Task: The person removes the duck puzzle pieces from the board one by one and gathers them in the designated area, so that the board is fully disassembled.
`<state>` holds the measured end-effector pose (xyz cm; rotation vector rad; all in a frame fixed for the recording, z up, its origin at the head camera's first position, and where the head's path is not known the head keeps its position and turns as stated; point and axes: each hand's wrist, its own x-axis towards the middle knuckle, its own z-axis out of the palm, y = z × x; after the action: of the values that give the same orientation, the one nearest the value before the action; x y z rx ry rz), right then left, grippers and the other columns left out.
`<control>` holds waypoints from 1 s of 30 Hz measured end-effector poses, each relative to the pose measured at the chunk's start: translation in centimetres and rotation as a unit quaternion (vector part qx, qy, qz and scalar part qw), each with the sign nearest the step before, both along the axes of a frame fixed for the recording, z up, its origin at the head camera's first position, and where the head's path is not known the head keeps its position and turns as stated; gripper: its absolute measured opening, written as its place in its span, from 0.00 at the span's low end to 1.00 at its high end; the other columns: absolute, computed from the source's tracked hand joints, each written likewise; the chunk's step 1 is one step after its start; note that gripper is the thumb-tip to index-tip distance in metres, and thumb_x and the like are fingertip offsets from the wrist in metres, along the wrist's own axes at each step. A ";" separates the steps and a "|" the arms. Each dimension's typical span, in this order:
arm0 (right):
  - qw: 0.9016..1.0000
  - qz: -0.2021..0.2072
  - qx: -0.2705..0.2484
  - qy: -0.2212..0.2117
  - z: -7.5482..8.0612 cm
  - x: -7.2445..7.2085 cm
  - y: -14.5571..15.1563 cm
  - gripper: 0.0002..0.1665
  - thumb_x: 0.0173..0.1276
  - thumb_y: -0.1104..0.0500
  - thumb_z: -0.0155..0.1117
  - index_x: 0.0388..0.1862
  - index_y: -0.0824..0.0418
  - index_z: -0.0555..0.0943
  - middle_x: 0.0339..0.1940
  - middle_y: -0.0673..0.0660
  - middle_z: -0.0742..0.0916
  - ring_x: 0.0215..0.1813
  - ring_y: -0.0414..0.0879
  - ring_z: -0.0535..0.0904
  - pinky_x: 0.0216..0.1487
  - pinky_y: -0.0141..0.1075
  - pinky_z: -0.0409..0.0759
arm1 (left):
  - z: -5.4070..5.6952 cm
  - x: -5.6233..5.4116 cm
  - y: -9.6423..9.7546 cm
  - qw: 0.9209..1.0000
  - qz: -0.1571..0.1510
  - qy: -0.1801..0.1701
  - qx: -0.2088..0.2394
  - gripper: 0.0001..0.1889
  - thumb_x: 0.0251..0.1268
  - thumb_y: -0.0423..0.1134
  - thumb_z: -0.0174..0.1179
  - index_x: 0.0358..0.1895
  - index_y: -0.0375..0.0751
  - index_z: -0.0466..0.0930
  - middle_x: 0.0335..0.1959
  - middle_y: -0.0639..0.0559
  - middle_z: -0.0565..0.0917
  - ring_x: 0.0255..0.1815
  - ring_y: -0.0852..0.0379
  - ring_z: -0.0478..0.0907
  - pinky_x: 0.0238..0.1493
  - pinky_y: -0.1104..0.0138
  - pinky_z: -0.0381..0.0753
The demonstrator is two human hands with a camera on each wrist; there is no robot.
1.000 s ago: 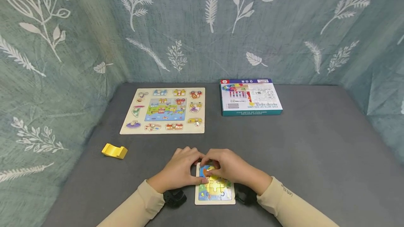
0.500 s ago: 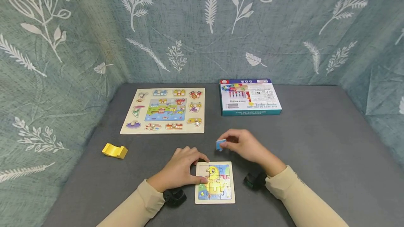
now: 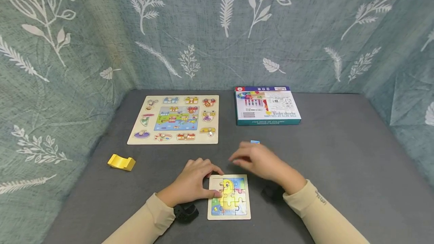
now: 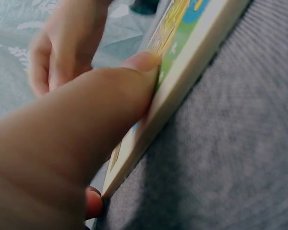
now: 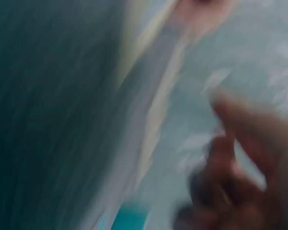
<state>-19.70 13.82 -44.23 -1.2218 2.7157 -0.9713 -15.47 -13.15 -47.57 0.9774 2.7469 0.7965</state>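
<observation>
A small wooden jigsaw puzzle (image 3: 234,199) with a yellow duck-like picture lies at the front of the table. Its upper left corner shows bare wood. My left hand (image 3: 192,182) grips the frame there, thumb on the left side and a finger at the far edge. In the left wrist view the thumb (image 4: 105,96) presses on the puzzle's face beside the pale rim (image 4: 182,86). Beyond the puzzle, my right hand (image 3: 260,162) hovers with loosely bent fingers and holds nothing. Just behind it a blue puzzle piece (image 3: 255,142) lies partly hidden. The right wrist view is blurred.
A wooden knob puzzle board (image 3: 173,120) lies at the back left. To its right is a flat box (image 3: 268,106) of beaded columns. A yellow curved block (image 3: 121,162) sits at the left. Patterned cloth (image 3: 217,33) hangs behind and beside the table.
My right hand lifted the blue piece from the puzzle's upper left corner, carried it away and let it go on the table behind. The left hand stays on the frame.
</observation>
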 end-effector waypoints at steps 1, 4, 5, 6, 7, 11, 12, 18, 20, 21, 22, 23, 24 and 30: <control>0.998 0.054 0.002 -0.027 0.1 0.6 -0.8 0.09 0.74 0.62 0.71 0.50 0.57 0.91 0.39 0.45 0.85 0.36 0.34 0.76 0.39 0.32 0.78 | 0.0 0.0 0.0 1.000 0.000 0.000 0.000 0.28 0.57 0.63 0.76 0.58 0.58 0.84 0.33 0.66 0.67 0.35 0.63 0.60 0.45 0.58 0.57; 0.984 0.152 0.031 -0.090 -0.4 2.0 -2.5 0.10 0.76 0.58 0.68 0.52 0.55 0.91 0.37 0.41 0.85 0.33 0.29 0.73 0.38 0.26 0.74 | 0.0 0.1 -0.1 1.000 -0.003 0.005 0.005 0.27 0.59 0.64 0.74 0.58 0.57 0.84 0.33 0.67 0.67 0.35 0.64 0.59 0.44 0.58 0.57; 0.981 0.164 0.041 -0.092 -0.7 2.3 -2.9 0.11 0.76 0.57 0.69 0.53 0.54 0.91 0.36 0.40 0.85 0.32 0.29 0.72 0.37 0.24 0.73 | 0.0 0.1 0.0 1.000 -0.004 0.006 0.006 0.27 0.59 0.64 0.74 0.58 0.57 0.84 0.33 0.67 0.67 0.35 0.64 0.60 0.44 0.58 0.57; 0.980 0.170 0.050 -0.089 -1.0 2.5 -3.1 0.11 0.77 0.56 0.69 0.53 0.53 0.91 0.35 0.39 0.84 0.31 0.28 0.71 0.36 0.23 0.72 | 0.0 0.1 0.0 1.000 -0.005 0.008 0.007 0.27 0.59 0.63 0.74 0.58 0.58 0.84 0.33 0.67 0.68 0.35 0.64 0.60 0.44 0.58 0.57; 0.980 0.172 0.058 -0.080 -1.1 2.7 -3.3 0.12 0.76 0.55 0.69 0.54 0.52 0.91 0.34 0.38 0.84 0.30 0.27 0.71 0.36 0.23 0.71 | 0.0 0.0 0.0 1.000 -0.006 0.009 0.007 0.26 0.59 0.63 0.75 0.58 0.58 0.84 0.34 0.67 0.68 0.36 0.64 0.60 0.44 0.58 0.57; 0.983 0.158 0.067 -0.062 -1.4 3.0 -3.4 0.12 0.75 0.54 0.71 0.54 0.52 0.91 0.32 0.38 0.83 0.27 0.27 0.69 0.32 0.22 0.70 | 0.1 0.0 0.1 1.000 -0.007 0.010 0.005 0.26 0.58 0.61 0.76 0.58 0.57 0.84 0.34 0.67 0.68 0.36 0.64 0.61 0.45 0.58 0.58; 0.984 0.154 0.067 -0.062 -1.3 3.0 -3.3 0.13 0.74 0.54 0.71 0.54 0.53 0.91 0.32 0.38 0.83 0.27 0.28 0.69 0.32 0.22 0.70 | 0.1 0.0 0.1 1.000 -0.007 0.010 0.004 0.26 0.58 0.60 0.77 0.58 0.57 0.84 0.34 0.67 0.68 0.36 0.64 0.60 0.45 0.58 0.58; 0.990 0.109 0.066 -0.061 -1.2 2.9 -3.3 0.11 0.72 0.54 0.73 0.48 0.56 0.93 0.35 0.43 0.88 0.32 0.28 0.77 0.36 0.25 0.76 | 0.3 0.0 0.2 1.000 -0.006 0.011 0.000 0.27 0.58 0.59 0.77 0.58 0.57 0.84 0.34 0.67 0.68 0.36 0.64 0.60 0.44 0.59 0.58; 0.991 0.101 0.064 -0.066 -1.2 2.9 -3.3 0.07 0.72 0.56 0.73 0.45 0.55 0.92 0.38 0.44 0.89 0.35 0.29 0.79 0.40 0.26 0.78 | 0.3 0.1 0.2 1.000 -0.005 0.009 -0.002 0.27 0.57 0.60 0.77 0.58 0.56 0.84 0.34 0.67 0.68 0.36 0.64 0.60 0.44 0.59 0.58; 0.990 0.100 0.063 -0.074 -1.2 2.9 -3.3 0.06 0.72 0.58 0.73 0.45 0.55 0.92 0.38 0.44 0.89 0.35 0.29 0.79 0.40 0.26 0.79 | 0.3 0.1 0.2 1.000 -0.004 0.008 -0.003 0.27 0.57 0.61 0.77 0.58 0.56 0.84 0.34 0.66 0.68 0.35 0.64 0.60 0.45 0.59 0.58; 0.990 0.098 0.065 -0.080 -1.2 2.9 -3.3 0.05 0.72 0.59 0.73 0.45 0.55 0.91 0.37 0.43 0.88 0.35 0.29 0.79 0.39 0.26 0.78 | 0.3 0.1 0.2 1.000 -0.004 0.008 -0.004 0.28 0.57 0.61 0.76 0.58 0.55 0.84 0.33 0.66 0.67 0.35 0.64 0.60 0.45 0.59 0.58; 0.989 0.097 0.067 -0.086 -1.2 2.9 -3.3 0.05 0.72 0.58 0.73 0.45 0.54 0.90 0.36 0.42 0.87 0.33 0.30 0.77 0.37 0.27 0.77 | 0.3 0.1 0.2 1.000 -0.003 0.007 -0.005 0.28 0.57 0.61 0.76 0.57 0.54 0.84 0.34 0.66 0.67 0.35 0.63 0.60 0.45 0.59 0.58; 0.989 0.096 0.069 -0.091 -1.2 2.9 -3.3 0.05 0.72 0.58 0.74 0.45 0.53 0.89 0.34 0.41 0.84 0.31 0.31 0.76 0.35 0.27 0.76 | 0.3 0.1 0.2 1.000 -0.003 0.007 -0.006 0.28 0.57 0.61 0.76 0.57 0.53 0.84 0.34 0.66 0.67 0.35 0.63 0.60 0.45 0.59 0.58; 0.989 0.091 0.044 -0.108 -1.4 2.8 -3.1 0.11 0.70 0.59 0.76 0.47 0.52 0.83 0.41 0.46 0.75 0.30 0.33 0.70 0.34 0.29 0.74 | 0.4 0.1 0.2 1.000 0.001 0.008 -0.011 0.29 0.57 0.60 0.77 0.57 0.50 0.84 0.34 0.65 0.67 0.35 0.63 0.60 0.46 0.59 0.58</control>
<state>-16.94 10.74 -45.67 -1.2426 2.4083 -0.8933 -15.37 -12.97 -47.17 0.9813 2.7636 0.7591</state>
